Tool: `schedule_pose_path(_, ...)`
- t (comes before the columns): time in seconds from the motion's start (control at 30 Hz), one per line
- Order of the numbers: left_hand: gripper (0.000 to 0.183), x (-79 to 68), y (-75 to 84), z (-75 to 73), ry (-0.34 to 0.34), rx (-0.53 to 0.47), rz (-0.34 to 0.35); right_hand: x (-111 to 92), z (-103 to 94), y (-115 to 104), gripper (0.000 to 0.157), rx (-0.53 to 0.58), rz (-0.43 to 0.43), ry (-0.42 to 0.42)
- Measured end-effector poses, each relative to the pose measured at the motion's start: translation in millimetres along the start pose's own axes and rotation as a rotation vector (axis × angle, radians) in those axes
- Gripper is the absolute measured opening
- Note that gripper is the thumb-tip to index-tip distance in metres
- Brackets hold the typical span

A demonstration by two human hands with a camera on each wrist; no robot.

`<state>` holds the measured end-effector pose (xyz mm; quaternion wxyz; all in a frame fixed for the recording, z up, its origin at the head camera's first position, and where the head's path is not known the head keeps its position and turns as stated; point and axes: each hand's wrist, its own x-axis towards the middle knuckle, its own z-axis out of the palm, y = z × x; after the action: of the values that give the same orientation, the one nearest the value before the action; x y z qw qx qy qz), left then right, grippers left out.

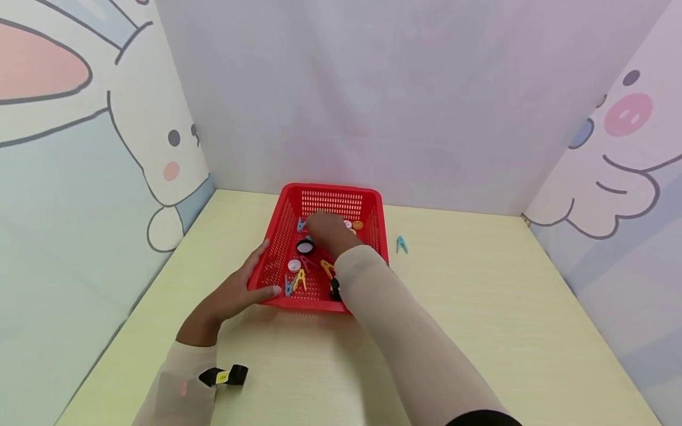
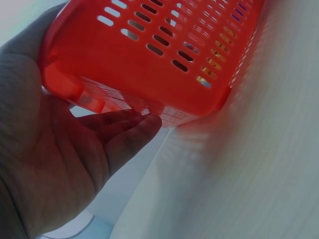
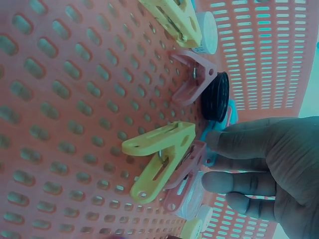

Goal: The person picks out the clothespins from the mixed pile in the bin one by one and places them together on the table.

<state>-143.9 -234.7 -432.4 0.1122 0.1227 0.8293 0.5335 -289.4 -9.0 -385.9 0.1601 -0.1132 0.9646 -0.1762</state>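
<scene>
A red plastic basket (image 1: 317,305) stands on the table with clothespins and caps inside. My left hand (image 1: 234,293) holds its near left corner, thumb over the rim and fingers along the outer wall (image 2: 124,144). Inside the basket, my right hand (image 1: 330,231) reaches down; its fingertips pinch a blue clothespin (image 3: 233,112), partly hidden by the thumb. Close by lie a black round lid (image 3: 215,97), a yellow clothespin (image 3: 164,157) and a pink clothespin (image 3: 185,177).
Outside the basket on the right lies another blue clothespin (image 1: 402,244). A white cap (image 1: 294,265) and an orange cap (image 1: 357,225) are in the basket. The pale table (image 1: 479,296) meets a grey back wall (image 1: 341,106) and cartoon-printed side panels.
</scene>
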Motion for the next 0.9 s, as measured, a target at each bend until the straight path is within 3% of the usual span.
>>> schedule_pose_path(0.1, 0.123, 0.4, -0.2, 0.4, 0.001, -0.001, -0.003, 0.5, 2.7, 1.0, 0.042, -0.076, -0.057, 0.022)
schedule_pose_path(0.33, 0.123, 1.1, -0.1, 1.2, -0.007, 0.001, -0.007, 8.8, 0.2, 2.0, 0.045, -0.137, -0.043, -0.006)
schedule_pose_path(0.6, 0.123, 1.1, 2.2, 0.7, -0.006, 0.005, -0.014, 27.6, -4.4, 4.5, 0.052, -0.068, -0.003, -0.089)
schedule_pose_path(0.9, 0.123, 2.5, 2.0, 1.1, -0.007, -0.001, -0.004, 8.5, -10.9, -5.9, 0.054, -0.062, -0.050, 0.049)
